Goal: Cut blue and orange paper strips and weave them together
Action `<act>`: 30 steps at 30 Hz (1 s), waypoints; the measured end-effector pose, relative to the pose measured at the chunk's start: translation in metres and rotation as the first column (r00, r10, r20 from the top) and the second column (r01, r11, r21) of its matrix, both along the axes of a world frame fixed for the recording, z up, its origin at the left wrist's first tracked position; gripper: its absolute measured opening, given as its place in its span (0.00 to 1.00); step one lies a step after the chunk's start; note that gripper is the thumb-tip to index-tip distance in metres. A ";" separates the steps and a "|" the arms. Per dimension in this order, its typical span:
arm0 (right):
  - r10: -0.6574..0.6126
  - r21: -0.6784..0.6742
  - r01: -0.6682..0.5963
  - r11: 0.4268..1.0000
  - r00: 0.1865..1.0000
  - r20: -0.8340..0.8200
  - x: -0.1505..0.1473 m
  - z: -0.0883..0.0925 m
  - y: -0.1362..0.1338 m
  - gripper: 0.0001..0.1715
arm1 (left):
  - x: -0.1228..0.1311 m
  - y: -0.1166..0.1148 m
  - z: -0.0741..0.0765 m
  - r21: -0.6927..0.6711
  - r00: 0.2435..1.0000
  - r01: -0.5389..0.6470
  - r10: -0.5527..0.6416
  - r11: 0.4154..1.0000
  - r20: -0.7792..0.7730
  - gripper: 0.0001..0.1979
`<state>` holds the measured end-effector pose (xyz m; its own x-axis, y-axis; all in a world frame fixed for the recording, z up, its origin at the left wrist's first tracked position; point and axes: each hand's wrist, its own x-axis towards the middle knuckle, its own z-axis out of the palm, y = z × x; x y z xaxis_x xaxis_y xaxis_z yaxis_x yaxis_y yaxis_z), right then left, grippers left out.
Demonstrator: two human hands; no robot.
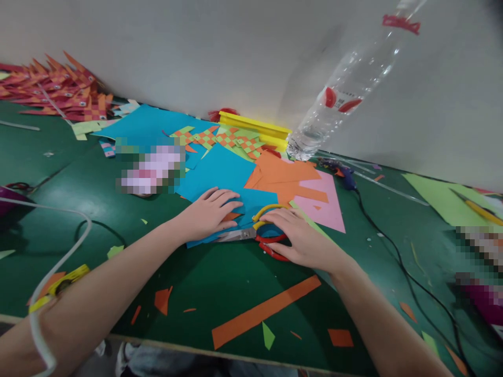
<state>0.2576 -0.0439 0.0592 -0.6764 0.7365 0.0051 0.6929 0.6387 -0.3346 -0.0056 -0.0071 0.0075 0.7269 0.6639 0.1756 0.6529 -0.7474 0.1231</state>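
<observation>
My left hand [212, 212] lies flat with fingers stretched out on a blue paper sheet [223, 175] on the green table [220, 283]. My right hand [301, 235] rests over a pair of scissors [255, 233] with yellow and red handles, fingers curled down onto the handles. The scissor blades point left, toward my left hand. Orange sheets [286, 175] and a pink sheet [324, 201] lie just beyond the blue paper.
Woven orange-green paper pieces [220, 137] and a yellow box [255, 125] sit by the wall. A clear plastic bottle [346, 89] leans at upper right. An orange strip [265, 311] and scraps litter the near table. A black cable [396, 256] runs right. Woven pieces [58, 89] pile far left.
</observation>
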 end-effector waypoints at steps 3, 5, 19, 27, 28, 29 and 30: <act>0.005 0.000 -0.005 1.000 1.000 0.000 -0.001 0.001 -0.001 0.21 | 0.000 0.000 0.000 0.001 1.000 0.001 -0.001 1.000 0.003 0.22; 0.000 0.005 0.000 1.000 1.000 -0.009 -0.003 0.001 -0.002 0.21 | 0.000 0.000 0.000 0.002 1.000 0.002 -0.002 1.000 0.007 0.22; 0.003 -0.041 -0.005 0.999 0.999 -0.040 -0.013 0.001 -0.007 0.19 | 0.001 -0.001 0.004 -0.017 1.000 -0.001 0.002 1.000 0.014 0.22; 0.023 -0.050 -0.024 0.998 1.000 -0.018 -0.013 0.001 -0.007 0.21 | 0.000 0.000 0.000 0.009 1.000 0.009 -0.009 1.000 0.026 0.22; 0.021 -0.045 -0.022 0.999 1.000 -0.020 -0.013 0.001 -0.008 0.21 | 0.000 0.000 0.000 0.010 1.000 0.010 -0.010 1.000 0.025 0.22; 0.019 -0.038 -0.020 0.999 1.000 -0.024 -0.014 0.001 -0.008 0.21 | 0.001 -0.001 0.001 0.010 1.000 0.009 -0.009 1.000 0.024 0.22; 0.019 -0.033 -0.020 0.999 0.999 -0.027 -0.014 0.001 -0.008 0.21 | 0.001 -0.001 0.001 0.010 1.000 0.007 -0.007 1.000 0.023 0.22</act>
